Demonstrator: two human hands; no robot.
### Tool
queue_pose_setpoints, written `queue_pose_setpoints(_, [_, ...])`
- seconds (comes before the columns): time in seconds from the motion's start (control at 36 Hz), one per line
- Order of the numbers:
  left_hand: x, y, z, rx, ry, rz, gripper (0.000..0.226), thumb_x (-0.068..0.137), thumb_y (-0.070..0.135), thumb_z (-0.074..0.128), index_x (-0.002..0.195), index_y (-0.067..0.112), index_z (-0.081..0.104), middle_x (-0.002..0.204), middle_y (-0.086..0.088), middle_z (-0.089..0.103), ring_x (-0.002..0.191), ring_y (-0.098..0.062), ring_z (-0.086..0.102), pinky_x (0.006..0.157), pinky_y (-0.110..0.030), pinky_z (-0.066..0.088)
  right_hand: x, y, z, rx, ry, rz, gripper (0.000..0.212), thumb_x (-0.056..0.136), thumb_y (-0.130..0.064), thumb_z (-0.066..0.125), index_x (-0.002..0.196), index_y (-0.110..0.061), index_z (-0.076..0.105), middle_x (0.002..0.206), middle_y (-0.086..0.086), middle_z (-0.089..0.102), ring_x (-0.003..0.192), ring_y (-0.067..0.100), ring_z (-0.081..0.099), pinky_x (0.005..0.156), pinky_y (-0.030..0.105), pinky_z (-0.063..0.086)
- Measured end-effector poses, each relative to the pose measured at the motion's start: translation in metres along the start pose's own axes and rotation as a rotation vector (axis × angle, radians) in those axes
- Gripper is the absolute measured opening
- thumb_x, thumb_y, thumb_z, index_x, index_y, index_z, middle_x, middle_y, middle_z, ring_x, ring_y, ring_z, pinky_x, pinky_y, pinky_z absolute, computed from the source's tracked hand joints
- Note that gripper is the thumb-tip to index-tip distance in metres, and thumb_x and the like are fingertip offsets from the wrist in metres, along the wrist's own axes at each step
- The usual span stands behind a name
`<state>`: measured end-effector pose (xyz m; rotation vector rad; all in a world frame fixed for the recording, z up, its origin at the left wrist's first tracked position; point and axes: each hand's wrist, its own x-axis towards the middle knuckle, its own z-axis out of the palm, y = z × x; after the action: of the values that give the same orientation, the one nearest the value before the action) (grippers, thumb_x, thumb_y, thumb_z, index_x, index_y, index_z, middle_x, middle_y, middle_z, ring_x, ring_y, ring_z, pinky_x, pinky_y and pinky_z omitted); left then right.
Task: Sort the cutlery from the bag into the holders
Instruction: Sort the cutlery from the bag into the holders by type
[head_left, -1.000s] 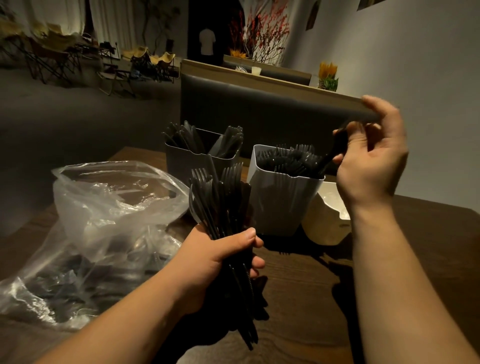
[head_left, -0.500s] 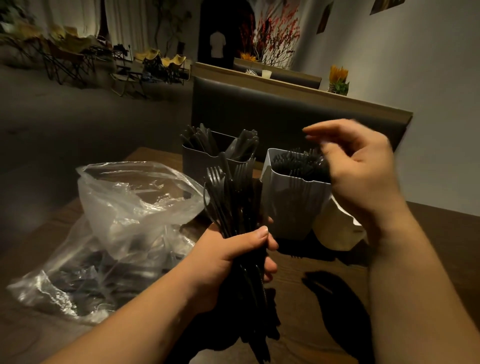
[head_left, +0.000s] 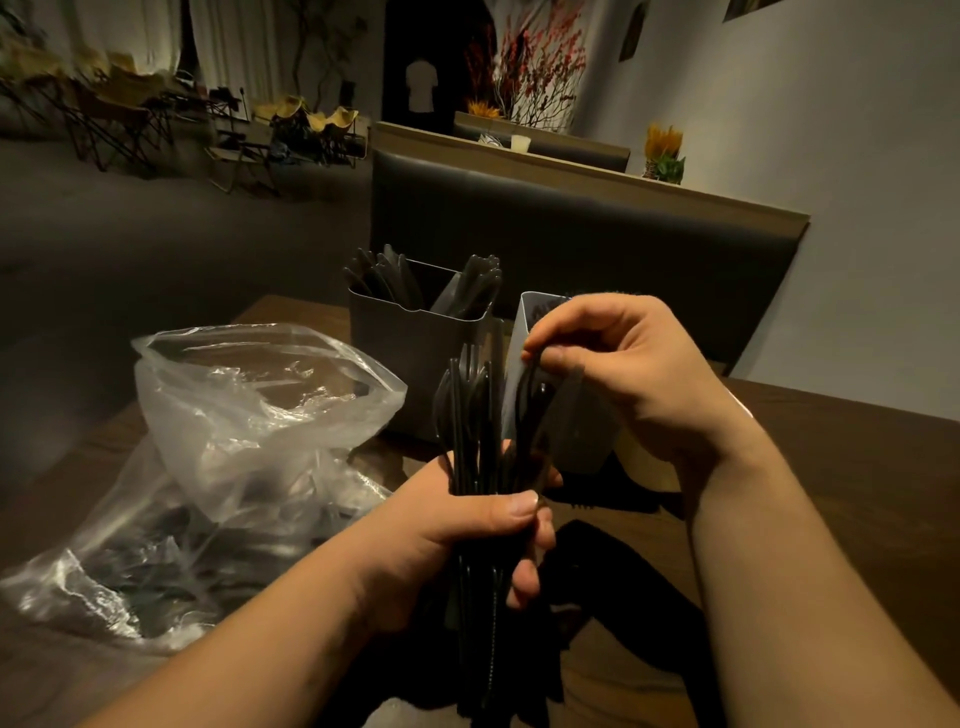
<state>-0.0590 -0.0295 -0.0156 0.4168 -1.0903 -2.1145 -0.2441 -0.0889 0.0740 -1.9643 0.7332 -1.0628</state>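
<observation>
Nearest me, the left hand (head_left: 457, 525) keeps its grip clenched round a bundle of black cutlery (head_left: 475, 415), the right hand (head_left: 623, 374) pinches the top of one piece (head_left: 530, 400), the bag (head_left: 249, 415) lies left on the tabletop (head_left: 831, 467), and the dark holder (head_left: 415, 353) and white holder (head_left: 535, 312) stand beyond.

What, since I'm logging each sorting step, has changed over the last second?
The right hand left the white holder, where it was putting cutlery in, came back and now pinches one piece at the top of the cutlery bundle. The left hand kept its grip on the bundle; the bag and the dark holder stayed put.
</observation>
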Motion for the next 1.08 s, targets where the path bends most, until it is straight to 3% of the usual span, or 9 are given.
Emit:
queue_pose_setpoints(0.08, [0.002, 0.001, -0.001, 0.044, 0.004, 0.006, 0.02, 0.086, 0.013, 0.074, 0.104, 0.007, 0.069, 0.084, -0.01, 0.063, 0.062, -0.019, 0.061, 0.057, -0.028, 0.052, 0.002, 0.002, -0.007, -0.009, 0.146, -0.047, 0.021, 0.092, 0.005, 0.058, 0.095, -0.013, 0.068, 0.089, -0.004, 0.071, 0.089, 0.011, 0.069, 0.079, 0.024, 0.056])
queue_pose_setpoints(0.22, [0.006, -0.003, 0.001, 0.279, 0.09, -0.008, 0.019, 0.088, 0.022, 0.07, 0.086, 0.004, 0.065, 0.071, -0.013, 0.057, 0.061, -0.017, 0.059, 0.06, -0.027, 0.049, -0.002, -0.001, -0.026, 0.086, 0.351, -0.065, 0.021, 0.097, 0.003, 0.051, 0.1, -0.012, 0.065, 0.099, 0.007, 0.073, 0.101, 0.03, 0.073, 0.089, 0.043, 0.058])
queue_pose_setpoints(0.36, [0.007, -0.004, 0.003, 0.21, 0.136, -0.011, 0.015, 0.087, 0.017, 0.071, 0.098, 0.007, 0.067, 0.08, -0.011, 0.061, 0.063, -0.018, 0.059, 0.058, -0.028, 0.051, -0.006, -0.007, -0.035, 0.033, 0.503, -0.114, 0.02, 0.098, -0.001, 0.053, 0.1, -0.016, 0.066, 0.095, 0.007, 0.073, 0.093, 0.035, 0.073, 0.08, 0.046, 0.061])
queue_pose_setpoints(0.58, [0.013, -0.006, 0.005, 0.074, 0.356, 0.053, 0.018, 0.085, 0.012, 0.068, 0.103, 0.006, 0.069, 0.078, -0.011, 0.063, 0.062, -0.021, 0.061, 0.055, -0.03, 0.053, -0.007, -0.004, -0.055, -0.178, 0.957, -0.161, 0.014, 0.094, -0.009, 0.064, 0.103, -0.021, 0.064, 0.104, 0.001, 0.069, 0.1, 0.017, 0.071, 0.078, 0.038, 0.062])
queue_pose_setpoints(0.67, [0.014, -0.006, 0.005, 0.04, 0.407, 0.11, 0.02, 0.083, 0.013, 0.068, 0.101, 0.005, 0.066, 0.075, -0.01, 0.061, 0.06, -0.02, 0.059, 0.054, -0.029, 0.052, -0.008, -0.011, -0.057, -0.286, 1.076, -0.231, 0.013, 0.095, -0.009, 0.064, 0.106, -0.014, 0.064, 0.1, -0.007, 0.066, 0.096, 0.005, 0.069, 0.075, 0.022, 0.06])
queue_pose_setpoints(0.75, [0.015, -0.005, 0.006, 0.042, 0.428, 0.134, 0.027, 0.079, 0.016, 0.069, 0.103, 0.005, 0.065, 0.074, -0.01, 0.061, 0.059, -0.02, 0.059, 0.053, -0.029, 0.052, -0.012, -0.016, -0.058, -0.413, 1.148, -0.32, 0.012, 0.096, -0.012, 0.062, 0.108, -0.014, 0.063, 0.101, -0.006, 0.065, 0.096, 0.002, 0.068, 0.074, 0.018, 0.058])
queue_pose_setpoints(0.86, [0.015, -0.006, 0.006, 0.043, 0.435, 0.123, 0.028, 0.08, 0.017, 0.07, 0.105, 0.006, 0.066, 0.076, -0.01, 0.061, 0.06, -0.02, 0.06, 0.054, -0.03, 0.053, -0.014, -0.013, -0.064, -0.559, 1.169, -0.389, 0.013, 0.097, -0.02, 0.059, 0.11, -0.019, 0.063, 0.109, 0.004, 0.068, 0.1, 0.014, 0.069, 0.075, 0.031, 0.062])
queue_pose_setpoints(1.0, [0.015, -0.005, 0.005, 0.063, 0.431, 0.117, 0.025, 0.083, 0.016, 0.069, 0.105, 0.006, 0.067, 0.077, -0.01, 0.062, 0.063, -0.021, 0.061, 0.056, -0.031, 0.054, -0.011, -0.007, -0.063, -0.714, 1.203, -0.484, 0.018, 0.099, -0.016, 0.06, 0.111, -0.006, 0.068, 0.108, 0.005, 0.069, 0.098, 0.016, 0.069, 0.078, 0.036, 0.061])
queue_pose_setpoints(1.08, [0.013, -0.004, 0.006, 0.064, 0.411, 0.129, 0.022, 0.086, 0.013, 0.067, 0.106, 0.004, 0.066, 0.079, -0.011, 0.062, 0.064, -0.022, 0.062, 0.058, -0.031, 0.055, -0.008, -0.001, -0.056, -0.776, 1.119, -0.513, 0.02, 0.1, -0.016, 0.059, 0.111, -0.001, 0.068, 0.108, 0.002, 0.065, 0.102, 0.02, 0.068, 0.082, 0.037, 0.06])
